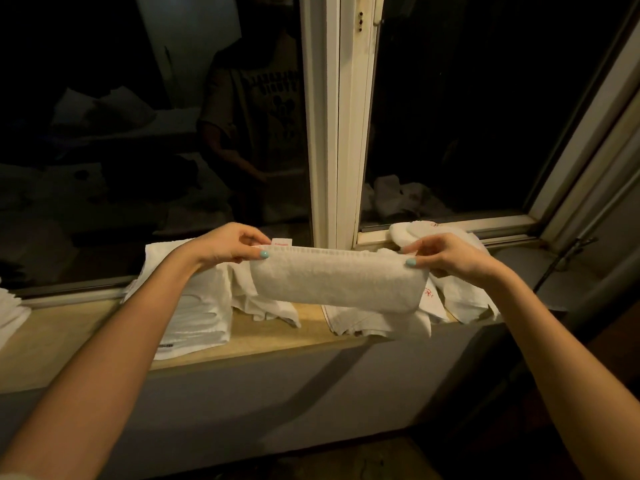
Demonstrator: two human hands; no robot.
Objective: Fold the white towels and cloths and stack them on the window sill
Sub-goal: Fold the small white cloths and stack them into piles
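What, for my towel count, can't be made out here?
Head view only:
Folded stack: partly behind the left arm.
Pile at the left edge: cut off by the frame.
Loose cloths: partly behind the held towel.
Towel tag: print too small.

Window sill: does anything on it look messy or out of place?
Yes. Right of the neat stack of folded white towels, loose crumpled white cloths sprawl on the tan window sill, one reaching its front edge. The left hand and right hand pinch a folded white terry towel above them.
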